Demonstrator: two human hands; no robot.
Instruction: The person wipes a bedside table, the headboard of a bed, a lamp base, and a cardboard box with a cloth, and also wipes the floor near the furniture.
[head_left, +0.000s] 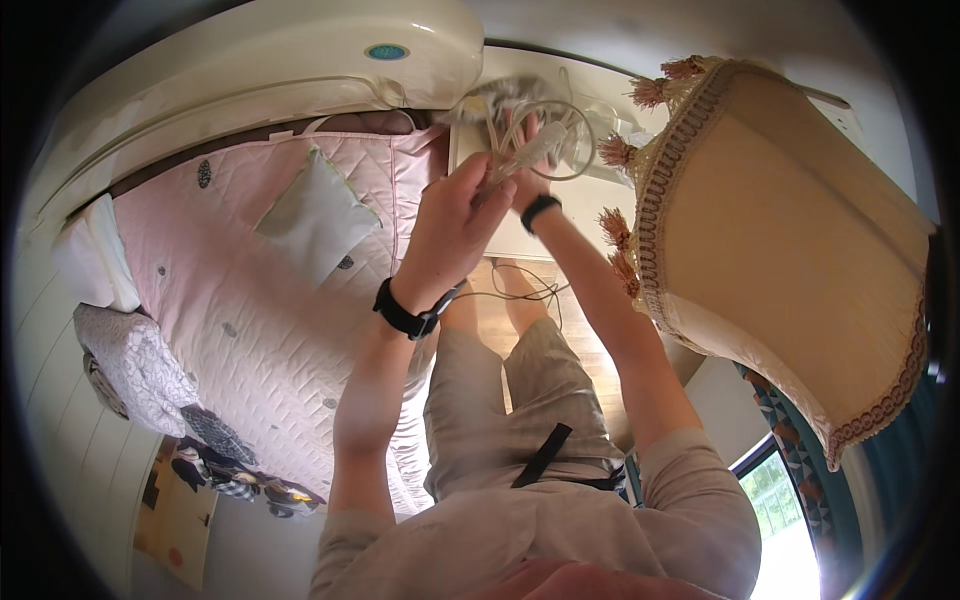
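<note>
My left hand (469, 217) is closed around a bundle of clear tubing (510, 161), from which a translucent plastic piece sticks out. Loops of the tubing hang above a cream bedside surface (506, 217). Beyond them, my right hand (531, 154) reaches over the same surface, its fingers partly hidden behind the loops; whether it grips anything cannot be told. Near its fingertips lies a blurred, greyish, clear-looking item (510, 94).
A large fringed lampshade (780, 240) stands close on the right. To the left is a bed with a pink quilt (247, 285) and a pale cushion (319, 217). A dark cable (525, 289) hangs near my legs above the wooden floor (592, 330). Clothes lie at the bed's far side.
</note>
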